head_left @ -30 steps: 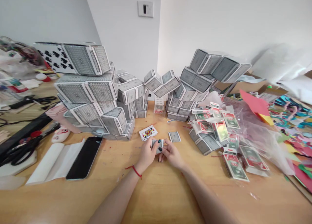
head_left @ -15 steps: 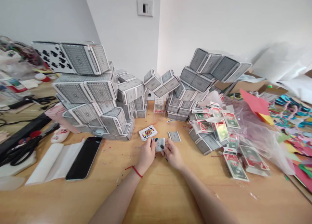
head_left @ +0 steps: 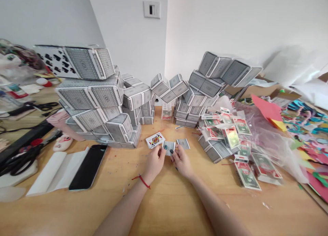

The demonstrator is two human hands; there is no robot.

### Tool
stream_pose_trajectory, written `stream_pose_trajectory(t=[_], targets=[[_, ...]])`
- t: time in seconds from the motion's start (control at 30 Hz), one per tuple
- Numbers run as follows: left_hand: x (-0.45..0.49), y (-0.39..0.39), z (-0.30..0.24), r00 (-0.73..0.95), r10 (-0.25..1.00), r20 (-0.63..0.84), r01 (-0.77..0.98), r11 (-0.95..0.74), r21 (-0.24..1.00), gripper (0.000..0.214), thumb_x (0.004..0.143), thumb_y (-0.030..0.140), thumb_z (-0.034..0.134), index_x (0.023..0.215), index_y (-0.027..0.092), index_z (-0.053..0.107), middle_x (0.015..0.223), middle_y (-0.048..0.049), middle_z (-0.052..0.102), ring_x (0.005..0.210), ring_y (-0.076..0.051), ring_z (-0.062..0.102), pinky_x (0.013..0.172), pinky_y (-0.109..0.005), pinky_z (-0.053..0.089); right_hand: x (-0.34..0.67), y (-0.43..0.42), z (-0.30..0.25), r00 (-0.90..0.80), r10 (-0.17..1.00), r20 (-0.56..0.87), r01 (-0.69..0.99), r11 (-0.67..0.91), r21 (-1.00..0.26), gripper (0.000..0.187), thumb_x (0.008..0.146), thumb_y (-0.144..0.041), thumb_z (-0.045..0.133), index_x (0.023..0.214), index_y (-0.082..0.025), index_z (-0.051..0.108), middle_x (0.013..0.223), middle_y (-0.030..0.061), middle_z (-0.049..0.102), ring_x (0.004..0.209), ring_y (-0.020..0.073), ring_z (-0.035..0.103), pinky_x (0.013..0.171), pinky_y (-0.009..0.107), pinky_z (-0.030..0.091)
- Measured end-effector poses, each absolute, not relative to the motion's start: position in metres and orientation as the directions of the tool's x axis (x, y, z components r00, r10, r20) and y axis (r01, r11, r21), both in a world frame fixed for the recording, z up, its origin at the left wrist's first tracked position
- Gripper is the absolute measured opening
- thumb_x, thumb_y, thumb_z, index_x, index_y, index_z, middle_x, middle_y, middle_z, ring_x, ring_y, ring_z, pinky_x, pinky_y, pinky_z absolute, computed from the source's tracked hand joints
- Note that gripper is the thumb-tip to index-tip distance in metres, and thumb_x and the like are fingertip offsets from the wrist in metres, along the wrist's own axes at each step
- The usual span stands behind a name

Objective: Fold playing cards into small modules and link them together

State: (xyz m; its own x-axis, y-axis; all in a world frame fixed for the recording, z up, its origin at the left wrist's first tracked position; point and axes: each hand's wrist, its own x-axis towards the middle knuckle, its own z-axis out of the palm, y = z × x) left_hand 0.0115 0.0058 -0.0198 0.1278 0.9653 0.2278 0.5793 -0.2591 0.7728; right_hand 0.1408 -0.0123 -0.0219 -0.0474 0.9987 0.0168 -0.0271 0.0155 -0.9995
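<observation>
Between my two hands is a grey-backed playing card (head_left: 169, 147), its patterned back facing me. My left hand (head_left: 155, 159) pinches its left side, thumb on top. On the right side, my right hand (head_left: 181, 162) grips it with thumb and fingers. Just behind my left hand lies a stack of playing cards (head_left: 155, 140), a court card face up on it. Another grey card (head_left: 183, 144) rests flat on the table, a little beyond my right hand. Fingers underneath the held card are partly hidden.
Tall stacks of boxes made from cards stand at left (head_left: 105, 95) and right (head_left: 202, 82), joined by a V-shaped piece (head_left: 169, 88). A black phone (head_left: 88, 167) and paper roll (head_left: 52, 169) lie left. Card packs (head_left: 247, 174) and plastic bags (head_left: 271, 133) crowd the right.
The held card has tilted up and now shows more of its back. Both hands stay in nearly the same place.
</observation>
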Motion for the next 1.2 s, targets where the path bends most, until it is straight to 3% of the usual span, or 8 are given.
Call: stream_pose_trajectory(t=[0.17, 0.4, 0.63, 0.83, 1.0, 1.07, 1.2], targets=[[0.012, 0.006, -0.018, 0.192, 0.961, 0.198, 0.642, -0.275, 0.716, 0.030, 0.081, 0.038, 0.037, 0.061, 0.017, 0.043, 0.053, 0.0011, 0.051, 0.047, -0.010, 0.045, 0.045, -0.021, 0.025, 0.143, -0.009, -0.025, -0.053, 0.997, -0.053, -0.126, -0.059, -0.990, 0.024, 0.078, -0.043, 0.044, 0.087, -0.021, 0.039, 0.050, -0.0087, 0.039, 0.032, 0.0049, 0.028, 0.030, 0.016, 0.020], [0.011, 0.006, -0.019, 0.223, 0.957, 0.187, 0.660, -0.289, 0.694, 0.026, 0.083, 0.033, 0.033, 0.066, 0.018, 0.045, 0.057, -0.0004, 0.051, 0.050, -0.011, 0.045, 0.046, -0.022, 0.025, 0.146, -0.010, -0.022, -0.022, 0.999, -0.050, -0.041, -0.051, -0.998, 0.027, 0.077, -0.046, 0.045, 0.082, -0.020, 0.039, 0.045, -0.0085, 0.046, 0.028, 0.0049, 0.033, 0.027, 0.015, 0.023], [0.014, 0.003, -0.019, 0.396, 0.899, 0.187, 0.531, -0.391, 0.752, 0.026, 0.084, 0.029, 0.030, 0.066, 0.018, 0.044, 0.059, -0.0001, 0.052, 0.052, -0.011, 0.045, 0.049, -0.022, 0.029, 0.148, -0.007, -0.020, 0.138, 0.988, -0.072, -0.042, -0.067, -0.997, 0.037, 0.073, -0.054, 0.047, 0.063, -0.020, 0.035, 0.042, -0.0102, 0.033, 0.025, 0.0039, 0.029, 0.024, 0.017, 0.021], [0.013, 0.003, -0.017, 0.359, 0.921, 0.152, 0.631, -0.359, 0.688, 0.030, 0.084, 0.031, 0.031, 0.061, 0.018, 0.046, 0.055, -0.0005, 0.052, 0.048, -0.011, 0.045, 0.045, -0.022, 0.025, 0.152, -0.003, -0.023, 0.172, 0.983, -0.064, 0.037, -0.071, -0.997, 0.037, 0.073, -0.053, 0.046, 0.060, -0.019, 0.040, 0.040, -0.0079, 0.033, 0.031, 0.0065, 0.032, 0.029, 0.019, 0.023], [0.005, 0.005, -0.015, 0.244, 0.949, 0.202, 0.701, -0.316, 0.640, 0.029, 0.084, 0.033, 0.033, 0.066, 0.018, 0.050, 0.056, 0.0000, 0.053, 0.050, -0.011, 0.048, 0.046, -0.021, 0.028, 0.171, 0.006, -0.032, 0.246, 0.969, -0.028, 0.225, -0.085, -0.971, 0.032, 0.068, -0.048, 0.052, 0.069, -0.016, 0.056, 0.040, -0.0044, 0.044, 0.033, 0.0102, 0.038, 0.031, 0.021, 0.023], [0.001, 0.007, -0.013, 0.202, 0.942, 0.267, 0.707, -0.329, 0.626, 0.024, 0.083, 0.034, 0.036, 0.073, 0.018, 0.052, 0.060, -0.0003, 0.054, 0.055, -0.012, 0.050, 0.050, -0.021, 0.033, 0.180, 0.009, -0.036, 0.310, 0.949, -0.056, 0.272, -0.145, -0.951, 0.034, 0.067, -0.044, 0.053, 0.081, -0.014, 0.061, 0.044, -0.0019, 0.053, 0.031, 0.0114, 0.041, 0.031, 0.021, 0.025], [-0.008, 0.016, -0.009, 0.205, 0.868, 0.453, 0.720, -0.447, 0.530, 0.016, 0.079, 0.028, 0.044, 0.084, 0.018, 0.055, 0.080, -0.0053, 0.059, 0.080, -0.017, 0.054, 0.072, -0.029, 0.042, 0.188, 0.011, -0.039, 0.423, 0.905, -0.040, 0.269, -0.167, -0.949, 0.050, 0.066, -0.035, 0.056, 0.111, -0.013, 0.051, 0.073, 0.0070, 0.067, 0.035, 0.0126, 0.051, 0.032, 0.022, 0.033]])
